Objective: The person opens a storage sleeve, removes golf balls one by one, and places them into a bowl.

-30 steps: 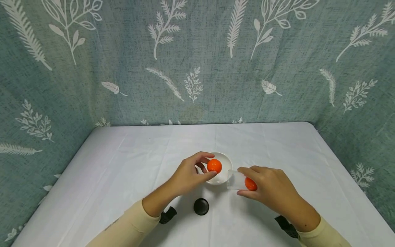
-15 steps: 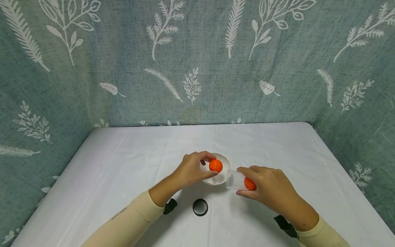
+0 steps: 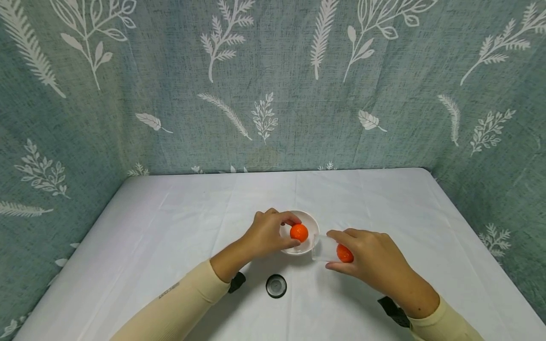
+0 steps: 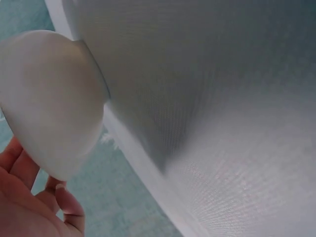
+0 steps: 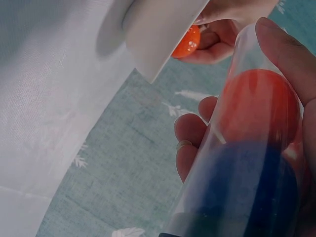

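My left hand (image 3: 266,237) pinches an orange ball (image 3: 299,232) between thumb and fingertips, over the white bowl (image 3: 312,226). In the left wrist view the bowl's pale outer side hides that ball. My right hand (image 3: 373,253) grips a clear plastic tube (image 3: 323,249), lying sideways with its open end right at the bowl's edge. Inside the tube an orange ball (image 5: 259,106) sits foremost, with a dark blue ball (image 5: 237,182) behind it and a greenish patch lower down. A round black cap (image 3: 276,286) lies on the table in front of the bowl.
A white cloth covers the table (image 3: 192,208). Green curtains (image 3: 179,118) with white leaf prints stand behind it and at both sides. Dark straps (image 3: 394,312) show at the wrists.
My left hand has shifted slightly right and lower over the bowl with its orange ball. The cap's middle looks grey now instead of black. The right hand and tube have hardly moved.
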A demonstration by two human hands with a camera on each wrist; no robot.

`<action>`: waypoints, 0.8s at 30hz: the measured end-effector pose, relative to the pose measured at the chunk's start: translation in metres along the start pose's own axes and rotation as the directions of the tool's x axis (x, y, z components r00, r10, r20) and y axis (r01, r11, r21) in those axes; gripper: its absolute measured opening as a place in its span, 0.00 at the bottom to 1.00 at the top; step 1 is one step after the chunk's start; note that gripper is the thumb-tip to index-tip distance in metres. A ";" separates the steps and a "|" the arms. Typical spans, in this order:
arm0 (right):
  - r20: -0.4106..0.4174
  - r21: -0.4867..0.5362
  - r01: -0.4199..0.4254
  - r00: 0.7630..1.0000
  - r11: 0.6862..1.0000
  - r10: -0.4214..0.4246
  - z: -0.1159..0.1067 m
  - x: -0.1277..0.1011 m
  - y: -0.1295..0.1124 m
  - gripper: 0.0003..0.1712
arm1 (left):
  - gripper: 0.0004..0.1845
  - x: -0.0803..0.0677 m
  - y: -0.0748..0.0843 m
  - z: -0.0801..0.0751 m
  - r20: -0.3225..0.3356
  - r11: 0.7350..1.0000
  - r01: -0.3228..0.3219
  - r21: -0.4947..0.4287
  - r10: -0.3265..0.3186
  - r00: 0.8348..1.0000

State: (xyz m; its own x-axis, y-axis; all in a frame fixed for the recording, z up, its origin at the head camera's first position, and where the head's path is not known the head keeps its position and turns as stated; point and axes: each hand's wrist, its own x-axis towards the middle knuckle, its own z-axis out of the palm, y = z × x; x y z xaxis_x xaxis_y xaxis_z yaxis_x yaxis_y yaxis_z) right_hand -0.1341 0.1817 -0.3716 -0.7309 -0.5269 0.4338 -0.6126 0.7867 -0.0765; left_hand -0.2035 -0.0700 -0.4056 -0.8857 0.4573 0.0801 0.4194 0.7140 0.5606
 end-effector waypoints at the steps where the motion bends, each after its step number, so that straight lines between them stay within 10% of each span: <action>1: 0.005 0.002 -0.004 1.000 1.000 0.004 0.000 0.000 0.000 0.33 | 0.21 0.000 0.000 0.001 0.003 1.000 -0.007 0.009 0.006 1.000; 24: 0.042 0.011 -0.023 0.999 1.000 0.023 -0.001 0.000 -0.001 0.32 | 0.21 0.007 0.009 0.004 0.095 0.984 -0.013 0.176 -0.004 0.995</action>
State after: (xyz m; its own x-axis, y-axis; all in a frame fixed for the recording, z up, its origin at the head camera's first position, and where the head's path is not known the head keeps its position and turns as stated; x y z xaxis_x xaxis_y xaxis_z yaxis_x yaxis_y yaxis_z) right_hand -0.1331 0.1808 -0.3705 -0.7566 -0.5218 0.3940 -0.5986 0.7952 -0.0964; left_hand -0.2055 -0.0582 -0.4036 -0.8644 0.5027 -0.0010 0.4592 0.7904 0.4053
